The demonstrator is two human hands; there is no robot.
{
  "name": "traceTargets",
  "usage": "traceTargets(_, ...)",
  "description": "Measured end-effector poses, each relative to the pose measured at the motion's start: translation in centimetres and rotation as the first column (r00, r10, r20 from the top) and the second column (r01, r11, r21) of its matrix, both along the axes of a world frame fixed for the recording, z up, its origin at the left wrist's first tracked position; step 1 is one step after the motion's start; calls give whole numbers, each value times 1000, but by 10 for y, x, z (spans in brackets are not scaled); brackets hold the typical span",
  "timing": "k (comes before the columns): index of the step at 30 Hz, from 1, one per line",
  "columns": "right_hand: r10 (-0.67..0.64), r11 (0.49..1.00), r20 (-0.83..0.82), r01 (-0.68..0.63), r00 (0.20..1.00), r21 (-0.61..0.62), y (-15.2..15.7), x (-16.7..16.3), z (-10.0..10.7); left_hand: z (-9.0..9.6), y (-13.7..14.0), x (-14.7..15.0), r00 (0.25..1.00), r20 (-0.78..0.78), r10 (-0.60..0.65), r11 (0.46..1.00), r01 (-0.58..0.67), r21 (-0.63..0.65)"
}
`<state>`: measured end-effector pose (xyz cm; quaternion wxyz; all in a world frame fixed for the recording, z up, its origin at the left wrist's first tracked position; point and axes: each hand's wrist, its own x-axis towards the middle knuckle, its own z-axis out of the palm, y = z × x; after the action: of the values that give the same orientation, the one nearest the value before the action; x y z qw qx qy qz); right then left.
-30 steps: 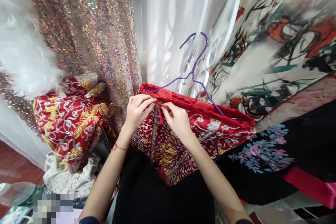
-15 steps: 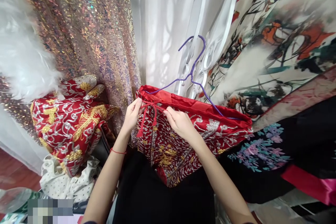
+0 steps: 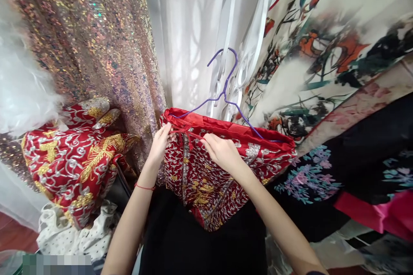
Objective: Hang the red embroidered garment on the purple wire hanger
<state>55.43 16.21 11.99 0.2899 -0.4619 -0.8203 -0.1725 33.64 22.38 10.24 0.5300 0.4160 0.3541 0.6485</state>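
my left hand (image 3: 160, 145) fingers pinch one end of the thin red tie (image 3: 184, 132), and my right hand (image 3: 222, 151) fingers pinch the other end. the tie sits at the waistband of the red embroidered garment (image 3: 206, 176), which hangs on a purple hanger (image 3: 226, 90). just beside hangs a sequin fabric (image 3: 97, 43).

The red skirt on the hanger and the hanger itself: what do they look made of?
Red skirt: glossy, satin-like waistband above cloth densely embroidered in gold and silver thread, judging by the sheen and raised pattern. Hanger: thin purple wire, likely coated metal. Left hand and right hand pinch its red tie string.
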Motion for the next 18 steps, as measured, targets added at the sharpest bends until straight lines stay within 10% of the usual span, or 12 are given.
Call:
traceTargets(8, 140, 984, -138, -122, 981, 133, -36, 8, 29, 4, -13, -13, 870, -178, 460, 861, -388, 328)
traceTargets(11, 128, 989, -140, -115, 982, 93, -32, 4, 21, 2, -30, -13, 781, -453, 431, 884, -263, 387)
traceTargets(15, 64, 996, -79, -59, 995, 67, -12, 1, -2, 0, -65, -19, 466, -870, 161, 973, 73, 218)
traceTargets(18, 26, 998, -73, -22, 997, 55, -4, -1, -17, 0, -104, -31, 295, -917, 269, 942, 119, 314)
